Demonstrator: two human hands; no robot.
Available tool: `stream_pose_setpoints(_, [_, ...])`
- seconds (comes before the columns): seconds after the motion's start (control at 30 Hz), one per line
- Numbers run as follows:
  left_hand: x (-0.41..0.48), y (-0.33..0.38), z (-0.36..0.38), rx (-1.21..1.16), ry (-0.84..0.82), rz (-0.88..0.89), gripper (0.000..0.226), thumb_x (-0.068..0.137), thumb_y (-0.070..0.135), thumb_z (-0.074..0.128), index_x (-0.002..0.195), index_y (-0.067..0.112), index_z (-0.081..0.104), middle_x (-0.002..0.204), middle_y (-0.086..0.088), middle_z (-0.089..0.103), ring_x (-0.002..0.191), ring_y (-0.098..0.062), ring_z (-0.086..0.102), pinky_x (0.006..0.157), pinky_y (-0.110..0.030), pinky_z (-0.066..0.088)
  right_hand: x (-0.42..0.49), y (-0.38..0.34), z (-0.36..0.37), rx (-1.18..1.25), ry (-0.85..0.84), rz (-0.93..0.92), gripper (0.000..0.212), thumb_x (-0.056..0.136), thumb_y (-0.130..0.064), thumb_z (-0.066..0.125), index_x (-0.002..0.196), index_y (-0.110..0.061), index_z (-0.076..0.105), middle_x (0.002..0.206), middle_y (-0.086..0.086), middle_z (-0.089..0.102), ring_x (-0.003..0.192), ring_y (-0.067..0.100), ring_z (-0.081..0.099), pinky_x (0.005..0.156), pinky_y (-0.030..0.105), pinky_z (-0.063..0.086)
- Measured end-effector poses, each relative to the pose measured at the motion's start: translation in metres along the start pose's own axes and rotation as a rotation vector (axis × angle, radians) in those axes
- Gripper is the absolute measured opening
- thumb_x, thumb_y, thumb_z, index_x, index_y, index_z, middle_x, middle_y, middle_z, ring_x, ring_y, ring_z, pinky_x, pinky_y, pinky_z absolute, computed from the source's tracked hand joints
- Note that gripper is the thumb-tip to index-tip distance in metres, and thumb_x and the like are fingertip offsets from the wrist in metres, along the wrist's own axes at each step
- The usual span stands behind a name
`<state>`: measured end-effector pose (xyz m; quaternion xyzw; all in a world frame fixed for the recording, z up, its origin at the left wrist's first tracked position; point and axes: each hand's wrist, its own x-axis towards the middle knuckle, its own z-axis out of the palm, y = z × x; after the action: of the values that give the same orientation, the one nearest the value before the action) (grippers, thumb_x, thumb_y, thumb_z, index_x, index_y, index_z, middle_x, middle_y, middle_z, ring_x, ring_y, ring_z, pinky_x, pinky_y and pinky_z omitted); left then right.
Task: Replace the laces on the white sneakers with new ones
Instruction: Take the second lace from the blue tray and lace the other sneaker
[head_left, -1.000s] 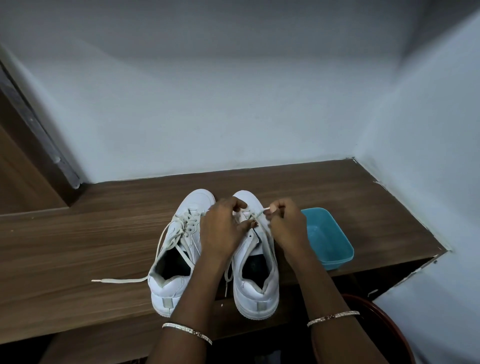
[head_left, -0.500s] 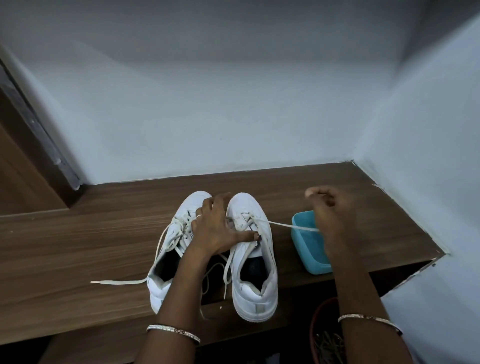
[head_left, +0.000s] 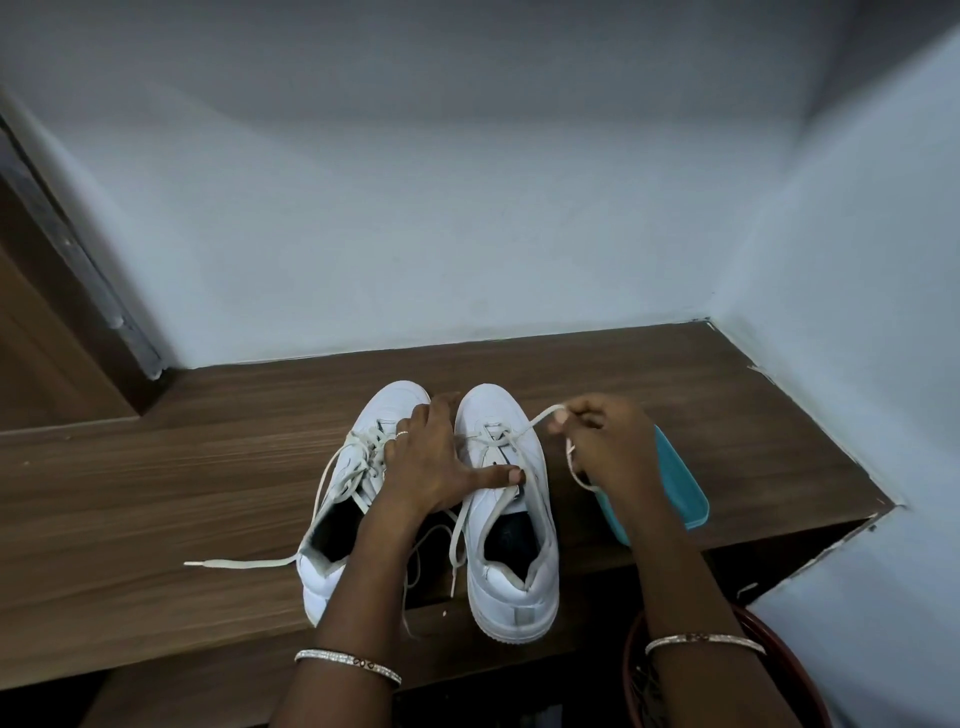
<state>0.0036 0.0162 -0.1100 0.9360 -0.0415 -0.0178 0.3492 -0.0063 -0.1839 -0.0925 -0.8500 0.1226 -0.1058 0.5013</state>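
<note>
Lace pinched by right hand, left hand spread on sneaker; teal tray interior partly hidden.

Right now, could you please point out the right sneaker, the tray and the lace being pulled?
right sneaker (head_left: 496, 408): head view, on its toe cap.
tray (head_left: 678, 483): head view, on its bare teal inside.
lace (head_left: 535, 419): head view, on the raised stretch past the eyelets.

The left hand lies palm-down, fingers pointing to the far side and thumb stretched right, while the right hand curls its fingers, pinching a lace.
</note>
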Motion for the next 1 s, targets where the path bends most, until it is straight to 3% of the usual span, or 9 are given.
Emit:
stream_pose_setpoints(0.13, [0.001, 0.000, 0.001, 0.011, 0.003, 0.007, 0.117, 0.050, 0.076, 0.080, 0.145, 0.029, 0.031, 0.143, 0.002, 0.040, 0.133, -0.024, 0.038, 0.109, -0.052, 0.036, 0.001, -0.005, -0.023, 0.491, 0.109, 0.156, 0.012, 0.098, -0.013, 0.058, 0.088, -0.015, 0.064, 0.085, 0.001, 0.077, 0.037, 0.007, 0.047, 0.038, 0.018, 0.035])
stream_pose_setpoints(0.33, [0.000, 0.004, 0.000, -0.039, 0.039, 0.064, 0.109, 0.049, 0.066, 0.087, 0.141, 0.030, 0.040, 0.140, 0.002, 0.043, 0.130, -0.022, 0.038, 0.106, -0.049, 0.038, 0.006, -0.006, -0.035, 0.901, 0.152, 0.217, 0.023, 0.104, -0.009, 0.043, 0.083, -0.013, 0.053, 0.074, 0.008, 0.072, 0.032, 0.007, 0.042, 0.030, 0.014, 0.020])
stream_pose_setpoints(0.43, [0.000, 0.007, -0.004, 0.027, 0.115, 0.085, 0.109, 0.043, 0.071, 0.085, 0.138, 0.038, 0.042, 0.139, 0.005, 0.041, 0.131, -0.024, 0.034, 0.106, -0.050, 0.033, 0.007, -0.005, -0.036, 0.910, 0.207, 0.275, 0.018, 0.102, -0.015, 0.048, 0.088, -0.015, 0.059, 0.060, 0.001, 0.048, 0.031, 0.005, 0.030, 0.032, 0.014, 0.018])
stream_pose_setpoints(0.5, [0.000, 0.008, -0.007, 0.081, 0.137, 0.049, 0.112, 0.042, 0.074, 0.083, 0.139, 0.038, 0.040, 0.141, 0.003, 0.038, 0.133, -0.025, 0.032, 0.106, -0.051, 0.031, 0.005, -0.007, -0.036, 0.801, 0.227, 0.310, 0.012, 0.096, -0.026, 0.057, 0.092, -0.016, 0.062, 0.063, -0.003, 0.041, 0.038, 0.004, 0.030, 0.034, 0.017, 0.022])
stream_pose_setpoints(0.6, [0.000, 0.003, -0.011, 0.024, 0.037, -0.005, 0.116, 0.044, 0.073, 0.084, 0.140, 0.026, 0.038, 0.136, 0.000, 0.040, 0.128, -0.024, 0.042, 0.105, -0.046, 0.040, -0.001, -0.009, -0.029, 0.411, 0.194, 0.167, 0.014, 0.087, -0.036, 0.072, 0.087, -0.023, 0.068, 0.072, -0.009, 0.058, 0.060, 0.007, 0.052, 0.052, 0.021, 0.040])
stream_pose_setpoints(0.67, [-0.001, 0.002, -0.011, -0.045, -0.031, -0.027, 0.110, 0.046, 0.068, 0.087, 0.135, 0.021, 0.041, 0.126, 0.001, 0.044, 0.117, -0.019, 0.048, 0.096, -0.035, 0.045, -0.004, -0.010, -0.017, 0.207, 0.053, -0.009, 0.008, 0.082, -0.033, 0.077, 0.086, -0.027, 0.073, 0.081, -0.011, 0.071, 0.078, 0.009, 0.066, 0.068, 0.027, 0.052])
stream_pose_setpoints(0.77, [-0.002, 0.002, -0.007, -0.031, -0.051, -0.070, 0.094, 0.049, 0.068, 0.087, 0.117, 0.017, 0.045, 0.111, 0.002, 0.053, 0.104, -0.017, 0.053, 0.079, -0.030, 0.042, -0.007, -0.005, 0.005, -0.195, -0.185, -0.117, 0.021, 0.080, -0.042, 0.075, 0.099, -0.033, 0.075, 0.093, -0.014, 0.074, 0.088, 0.006, 0.068, 0.081, 0.032, 0.054])
stream_pose_setpoints(0.83, [-0.002, 0.002, -0.007, -0.030, -0.057, -0.095, 0.090, 0.050, 0.067, 0.087, 0.111, 0.015, 0.046, 0.103, 0.002, 0.058, 0.097, -0.016, 0.057, 0.071, -0.029, 0.042, -0.009, -0.006, 0.015, -0.365, -0.239, -0.173, 0.019, 0.086, -0.041, 0.069, 0.100, -0.030, 0.075, 0.094, -0.009, 0.074, 0.090, 0.013, 0.067, 0.081, 0.034, 0.054])
stream_pose_setpoints(1.0, [-0.006, 0.004, -0.010, -0.042, -0.081, -0.126, 0.092, 0.051, 0.067, 0.086, 0.114, 0.017, 0.041, 0.101, 0.005, 0.057, 0.092, -0.013, 0.056, 0.067, -0.028, 0.041, -0.006, -0.002, 0.019, -0.469, -0.197, -0.157, 0.028, 0.089, -0.040, 0.062, 0.068, -0.023, 0.057, 0.067, -0.007, 0.060, 0.071, 0.017, 0.060, 0.060, 0.030, 0.039])
